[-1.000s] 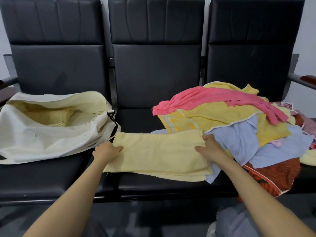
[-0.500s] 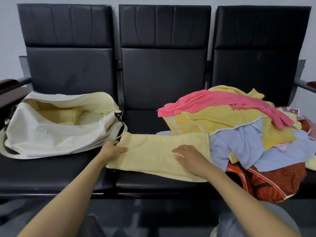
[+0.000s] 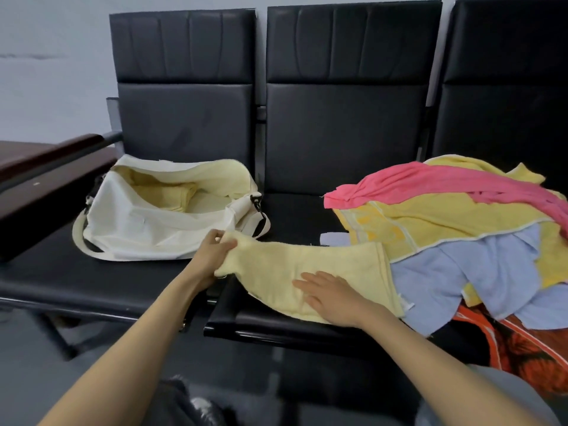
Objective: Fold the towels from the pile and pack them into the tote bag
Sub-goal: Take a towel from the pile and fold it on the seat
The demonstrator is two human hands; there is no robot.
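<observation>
Pale yellow towel (image 3: 307, 265), folded into a long strip, lying across the front of the middle seat (image 3: 295, 210) of a black row. Its left end is raised off the seat and bunched in the left hand (image 3: 212, 256), whose fingers and thumb curl round the cloth. The right hand (image 3: 332, 296) lies flat on the strip near its front edge, fingers straight and spread. The right end of the strip touches the pile (image 3: 430, 216), which overlaps the right side of the seat: pink cloth (image 3: 430, 182) on top, yellow and blue cloth (image 3: 461, 272) beneath, orange cloth (image 3: 528, 348) lowest. The tote bag (image 3: 147, 229), cream, lies on the left seat, mouth open, just beside the left hand; a folded yellow towel (image 3: 166, 195) lies inside. A brown armrest (image 3: 61, 155) stands to its left.
</observation>
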